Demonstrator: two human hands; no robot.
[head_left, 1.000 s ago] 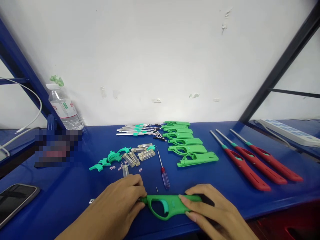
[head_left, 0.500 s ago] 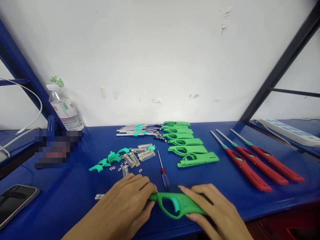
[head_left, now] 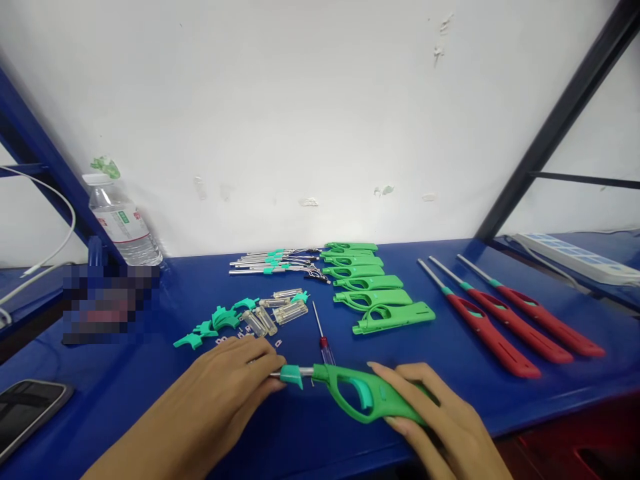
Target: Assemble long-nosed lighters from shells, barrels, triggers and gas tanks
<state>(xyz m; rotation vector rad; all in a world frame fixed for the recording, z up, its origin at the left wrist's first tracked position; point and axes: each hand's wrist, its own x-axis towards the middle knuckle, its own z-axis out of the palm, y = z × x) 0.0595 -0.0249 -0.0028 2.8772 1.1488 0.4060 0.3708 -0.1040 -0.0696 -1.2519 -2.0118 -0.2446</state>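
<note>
My right hand [head_left: 425, 407] grips the green body of a lighter [head_left: 350, 397] from the right, thumb below and fingers on top. A teal trigger sits inside its loop. My left hand [head_left: 225, 390] is closed round a metal lighter tube [head_left: 306, 371] with a teal collar [head_left: 291, 375]. The tube's bare end reaches the body's left mouth, and the collar stands a short gap away from it. Behind the lighter lies a screwdriver [head_left: 326, 350], its handle partly hidden.
Several green lighter bodies [head_left: 383, 298] and metal tubes with wires [head_left: 270, 263] lie at the back. Clear fuel tanks [head_left: 290, 312] and teal triggers [head_left: 225, 317] are scattered left. Red lighters [head_left: 495, 333] lie right. A water bottle [head_left: 127, 230] and a phone [head_left: 30, 407] are at left.
My left hand has moved left from the body's mouth, and the metal tube and teal collar now show between them. The body has shifted slightly right and up in view.
</note>
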